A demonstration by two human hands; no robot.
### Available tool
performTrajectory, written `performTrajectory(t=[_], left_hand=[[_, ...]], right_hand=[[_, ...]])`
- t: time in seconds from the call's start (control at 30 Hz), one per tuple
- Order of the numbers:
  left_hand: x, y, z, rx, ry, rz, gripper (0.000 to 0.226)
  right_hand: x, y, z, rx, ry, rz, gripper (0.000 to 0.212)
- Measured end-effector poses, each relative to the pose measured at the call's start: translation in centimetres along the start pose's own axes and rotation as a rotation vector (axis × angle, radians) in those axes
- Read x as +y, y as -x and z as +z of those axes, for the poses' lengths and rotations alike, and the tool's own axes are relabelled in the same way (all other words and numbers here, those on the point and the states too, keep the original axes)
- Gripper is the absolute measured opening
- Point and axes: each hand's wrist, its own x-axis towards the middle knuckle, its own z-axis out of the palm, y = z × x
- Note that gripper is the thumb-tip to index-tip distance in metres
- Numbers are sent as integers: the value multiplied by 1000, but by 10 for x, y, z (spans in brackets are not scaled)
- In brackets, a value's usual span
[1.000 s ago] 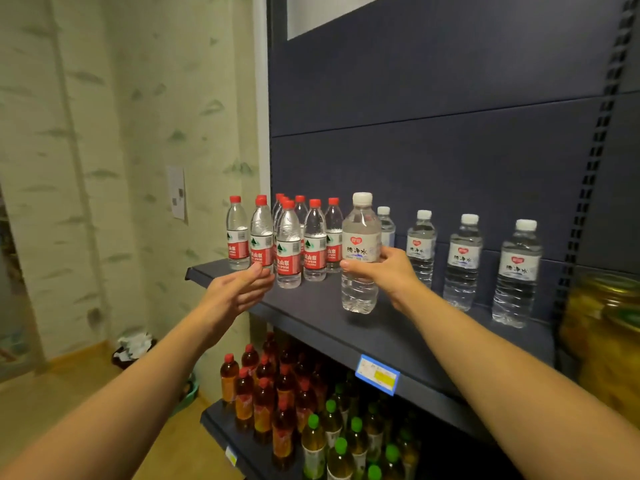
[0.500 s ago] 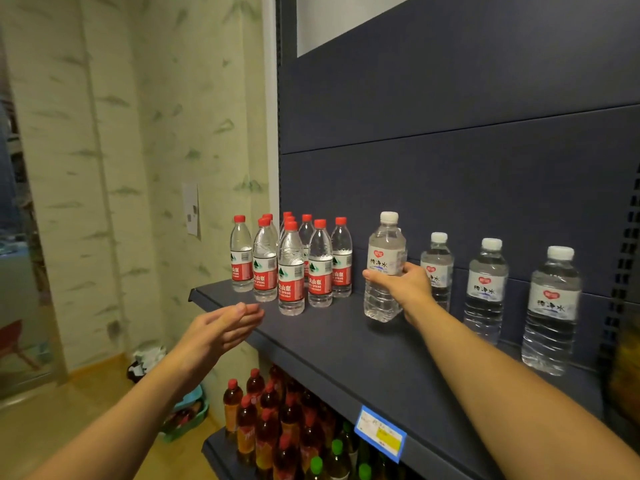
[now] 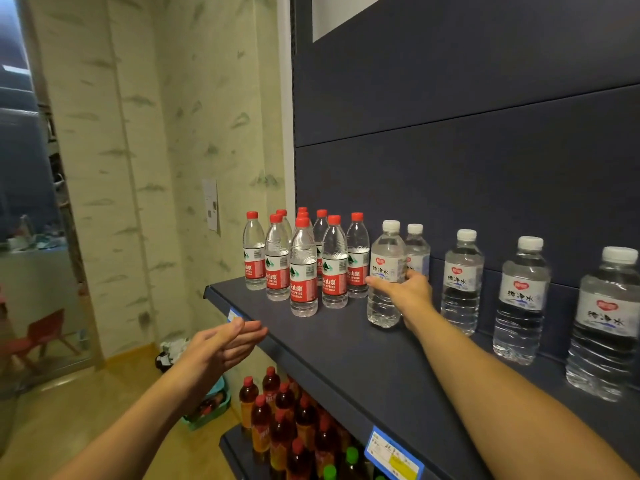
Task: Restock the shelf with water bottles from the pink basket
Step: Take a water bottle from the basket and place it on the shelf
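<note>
Now R hand (image 3: 405,292) grips white-cap water bottle (image 3: 386,275) upright on shelf (image 3: 346,344); L hand (image 3: 221,348) flat, holding nothing

White cap and clear ribbed body on the water bottle (image 3: 385,275) inside the right-hand fingers (image 3: 375,282). Just left of them, red-capped bottles (image 3: 303,268) with red labels. Dark blue shelf (image 3: 346,344) beneath.

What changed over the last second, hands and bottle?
The right hand carried the white-capped bottle back along the shelf and stood it in front of another white-capped one, beside the red-capped bottles; it still grips the bottle. The left hand drew back from the red-capped bottles and now hovers open off the shelf edge. The other bottles stayed put.
</note>
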Motion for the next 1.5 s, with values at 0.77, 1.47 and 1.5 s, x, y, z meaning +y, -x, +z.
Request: performTrajectory(t=[0.77,1.47,1.5], left_hand=[[-15,0,-21,44,-41,-40,116],[-14,23,-45,99,-23,-9,111],[-14,25,-46,103,-20,-6,112]], right_hand=[[27,-20,9,-99,49,-16,75],[9,-3,-6,-69,207,18,80],[7,-2,-8,-58,211,18,82]])
